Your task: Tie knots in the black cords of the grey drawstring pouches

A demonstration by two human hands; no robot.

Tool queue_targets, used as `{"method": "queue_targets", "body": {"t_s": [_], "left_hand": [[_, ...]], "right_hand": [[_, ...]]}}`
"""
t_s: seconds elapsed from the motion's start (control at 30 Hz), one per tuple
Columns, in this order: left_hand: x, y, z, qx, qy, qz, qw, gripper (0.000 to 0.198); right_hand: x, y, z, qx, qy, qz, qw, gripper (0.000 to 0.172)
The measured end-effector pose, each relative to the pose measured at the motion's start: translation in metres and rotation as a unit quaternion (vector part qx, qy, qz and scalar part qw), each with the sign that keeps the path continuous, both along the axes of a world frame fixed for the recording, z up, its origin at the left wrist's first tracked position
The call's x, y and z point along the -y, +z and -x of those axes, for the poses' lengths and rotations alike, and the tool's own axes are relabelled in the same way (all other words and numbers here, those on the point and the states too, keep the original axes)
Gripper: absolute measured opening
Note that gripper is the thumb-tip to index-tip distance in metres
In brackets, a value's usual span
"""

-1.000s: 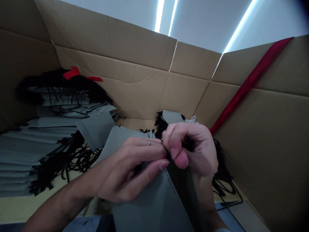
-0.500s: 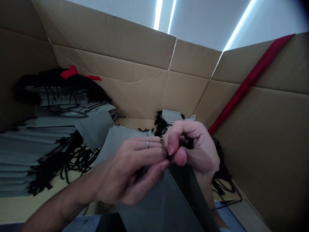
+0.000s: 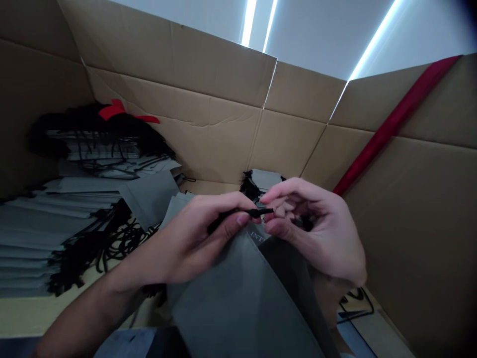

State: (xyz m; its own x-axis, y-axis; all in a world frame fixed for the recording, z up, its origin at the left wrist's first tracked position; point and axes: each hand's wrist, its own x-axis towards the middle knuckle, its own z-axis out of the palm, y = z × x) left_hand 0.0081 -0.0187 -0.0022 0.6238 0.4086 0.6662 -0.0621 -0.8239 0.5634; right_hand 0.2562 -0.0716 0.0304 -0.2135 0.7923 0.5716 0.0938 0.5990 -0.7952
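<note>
I hold a grey paper bag (image 3: 238, 298) up close, its top edge near my fingers. My left hand (image 3: 194, 238) is closed, pinching a black cord (image 3: 238, 215) between thumb and fingers. The cord's stiff tip points right, toward my right hand (image 3: 316, 233). That hand's fingers are curled and meet the cord's tip at the bag's top edge; its other fingers are loosely spread. Faint printed letters show on the bag just under the cord.
Stacks of flat grey bags with black cord handles (image 3: 67, 219) fill the left. A red ribbon (image 3: 119, 110) lies on the rear stack. A smaller stack (image 3: 261, 181) sits behind my hands. Cardboard walls (image 3: 208, 109) surround everything; a red strip (image 3: 391, 124) runs along the right wall.
My hands have parted a little. The black cord now shows stretched between them, and my right hand has opened from a tight pinch to looser fingers. The bag has risen slightly.
</note>
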Motion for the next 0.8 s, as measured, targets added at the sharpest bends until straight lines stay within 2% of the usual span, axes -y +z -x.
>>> {"method": "queue_targets", "body": {"t_s": [0.13,0.3,0.57,0.8], "left_hand": [[0.0,-0.001,-0.002,-0.014,0.012,-0.013,1.0,0.019],[0.003,-0.004,-0.006,-0.029,0.035,-0.026,0.999,0.021],[0.002,-0.013,-0.01,0.062,0.115,-0.103,0.986,0.022],[0.004,-0.015,-0.01,0.073,0.152,-0.141,0.976,0.007]], "right_hand": [[0.0,0.001,0.006,0.025,-0.056,-0.044,0.997,0.03],[-0.002,-0.003,0.009,0.032,-0.071,-0.051,0.996,0.032],[-0.002,-0.006,0.013,0.03,-0.089,-0.062,0.994,0.028],[0.003,-0.004,0.013,0.048,-0.105,-0.062,0.991,0.024]]}}
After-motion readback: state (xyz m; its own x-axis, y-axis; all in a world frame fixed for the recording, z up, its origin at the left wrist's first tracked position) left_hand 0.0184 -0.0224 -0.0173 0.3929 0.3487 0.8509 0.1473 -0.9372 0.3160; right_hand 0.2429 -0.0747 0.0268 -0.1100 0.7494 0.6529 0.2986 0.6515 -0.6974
